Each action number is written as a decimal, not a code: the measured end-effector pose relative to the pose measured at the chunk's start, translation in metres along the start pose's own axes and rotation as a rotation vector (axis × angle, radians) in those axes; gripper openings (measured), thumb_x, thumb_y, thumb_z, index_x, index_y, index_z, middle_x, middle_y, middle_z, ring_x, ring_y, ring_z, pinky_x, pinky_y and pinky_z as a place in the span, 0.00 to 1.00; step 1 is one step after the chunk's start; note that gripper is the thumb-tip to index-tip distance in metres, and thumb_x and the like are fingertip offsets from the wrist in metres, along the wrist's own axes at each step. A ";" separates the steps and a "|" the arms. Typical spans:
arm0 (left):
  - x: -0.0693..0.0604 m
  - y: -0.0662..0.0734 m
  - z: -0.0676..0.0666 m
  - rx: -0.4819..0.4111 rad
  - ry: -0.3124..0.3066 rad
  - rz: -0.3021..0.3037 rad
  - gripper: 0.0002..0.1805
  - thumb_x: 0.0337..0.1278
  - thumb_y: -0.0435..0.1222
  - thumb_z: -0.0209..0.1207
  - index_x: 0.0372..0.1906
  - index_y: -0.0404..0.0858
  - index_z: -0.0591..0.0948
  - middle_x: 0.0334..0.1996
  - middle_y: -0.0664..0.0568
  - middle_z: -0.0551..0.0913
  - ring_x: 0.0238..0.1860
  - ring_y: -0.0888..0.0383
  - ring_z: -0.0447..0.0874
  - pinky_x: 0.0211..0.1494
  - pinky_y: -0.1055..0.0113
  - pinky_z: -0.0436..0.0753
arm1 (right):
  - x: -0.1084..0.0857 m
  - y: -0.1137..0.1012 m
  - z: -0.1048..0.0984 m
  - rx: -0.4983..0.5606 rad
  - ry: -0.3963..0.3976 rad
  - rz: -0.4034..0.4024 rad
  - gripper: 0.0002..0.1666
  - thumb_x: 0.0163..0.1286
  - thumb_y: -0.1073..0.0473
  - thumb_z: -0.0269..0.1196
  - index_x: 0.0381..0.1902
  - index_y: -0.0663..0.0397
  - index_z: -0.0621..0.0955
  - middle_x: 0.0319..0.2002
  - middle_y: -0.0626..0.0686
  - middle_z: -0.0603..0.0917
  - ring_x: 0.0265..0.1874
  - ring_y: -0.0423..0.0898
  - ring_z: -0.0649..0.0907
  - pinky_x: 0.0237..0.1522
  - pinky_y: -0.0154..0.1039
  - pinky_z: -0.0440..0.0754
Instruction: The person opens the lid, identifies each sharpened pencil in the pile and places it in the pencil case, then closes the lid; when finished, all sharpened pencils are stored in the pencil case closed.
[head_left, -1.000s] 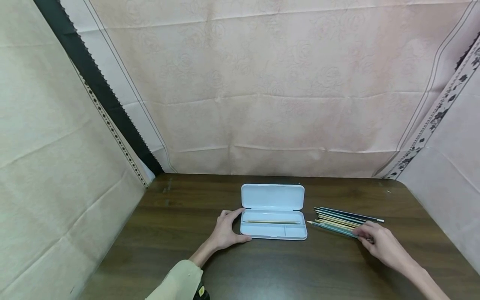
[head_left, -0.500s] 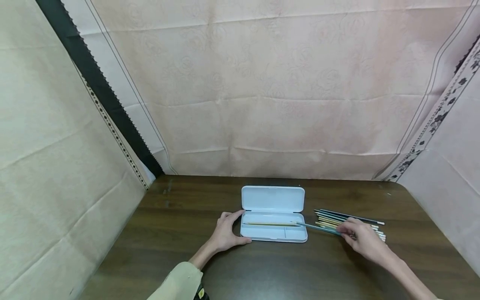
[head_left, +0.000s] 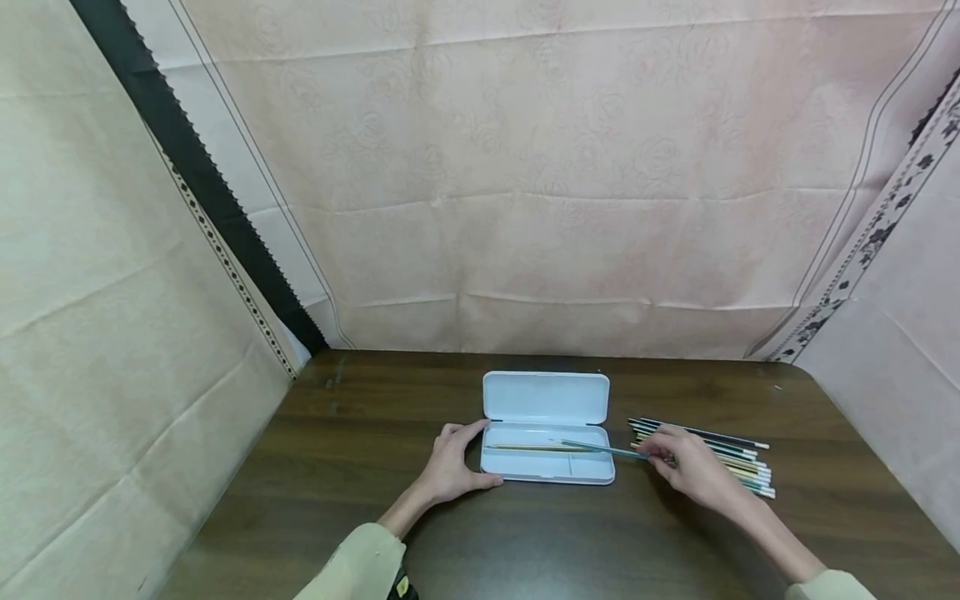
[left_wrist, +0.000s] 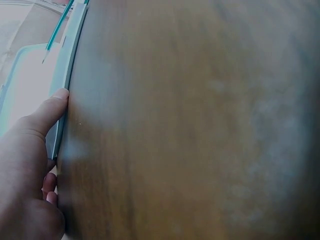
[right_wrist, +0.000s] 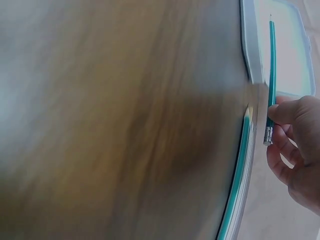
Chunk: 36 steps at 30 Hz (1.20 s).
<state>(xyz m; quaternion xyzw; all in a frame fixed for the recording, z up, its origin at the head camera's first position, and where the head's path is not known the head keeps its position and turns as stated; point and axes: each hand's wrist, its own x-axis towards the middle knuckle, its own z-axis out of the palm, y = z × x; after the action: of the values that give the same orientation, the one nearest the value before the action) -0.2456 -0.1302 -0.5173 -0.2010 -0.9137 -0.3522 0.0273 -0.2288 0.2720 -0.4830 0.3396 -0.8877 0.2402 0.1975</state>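
A light-blue pencil case (head_left: 525, 467) lies with its lid (head_left: 545, 397) raised. One yellowish pencil (head_left: 517, 448) rests lengthwise inside. My left hand (head_left: 453, 463) holds the case by its left end, thumb at the front edge and fingers toward the back corner. With thumb and fingertips, my right hand (head_left: 690, 468) pinches a teal pencil (right_wrist: 272, 65) near its metal-and-eraser end. The teal pencil's sharpened tip reaches over the tray from the right, above the yellowish one. The right wrist view shows this tip pointing away from the hand.
A loose bundle of several pencils (head_left: 750, 475), dark, teal and yellowish, lies right of the case, partly hidden under my right hand. The brown wooden table (head_left: 555, 542) has pale patterned cloth (head_left: 525, 208) hanging behind and at both sides.
My right hand has drawn a teal pencil from the bundle and carried it left, its tip now over the case. The left hand stays at the case.
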 end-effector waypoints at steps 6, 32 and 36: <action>0.000 0.001 0.000 0.003 -0.001 -0.007 0.50 0.43 0.56 0.76 0.73 0.43 0.70 0.63 0.50 0.74 0.59 0.48 0.64 0.56 0.47 0.69 | 0.015 -0.009 0.008 0.023 -0.073 0.049 0.19 0.53 0.78 0.72 0.35 0.49 0.86 0.32 0.40 0.76 0.29 0.35 0.75 0.30 0.35 0.78; -0.001 0.001 -0.001 -0.002 -0.002 -0.004 0.50 0.43 0.55 0.76 0.73 0.44 0.69 0.64 0.50 0.74 0.59 0.49 0.64 0.56 0.48 0.69 | 0.052 -0.031 0.034 0.049 -0.204 0.090 0.13 0.59 0.71 0.72 0.40 0.51 0.87 0.38 0.46 0.81 0.34 0.41 0.78 0.40 0.40 0.82; -0.002 0.001 -0.001 -0.002 -0.006 -0.003 0.50 0.44 0.55 0.76 0.73 0.44 0.69 0.64 0.50 0.74 0.59 0.49 0.64 0.56 0.48 0.69 | 0.056 -0.034 0.038 0.052 -0.207 0.078 0.12 0.59 0.70 0.72 0.39 0.51 0.88 0.36 0.46 0.81 0.34 0.41 0.78 0.40 0.40 0.82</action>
<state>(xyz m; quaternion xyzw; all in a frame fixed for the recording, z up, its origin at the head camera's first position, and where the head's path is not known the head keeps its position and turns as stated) -0.2438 -0.1307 -0.5155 -0.2007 -0.9137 -0.3526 0.0239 -0.2504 0.2000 -0.4747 0.3326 -0.9094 0.2345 0.0864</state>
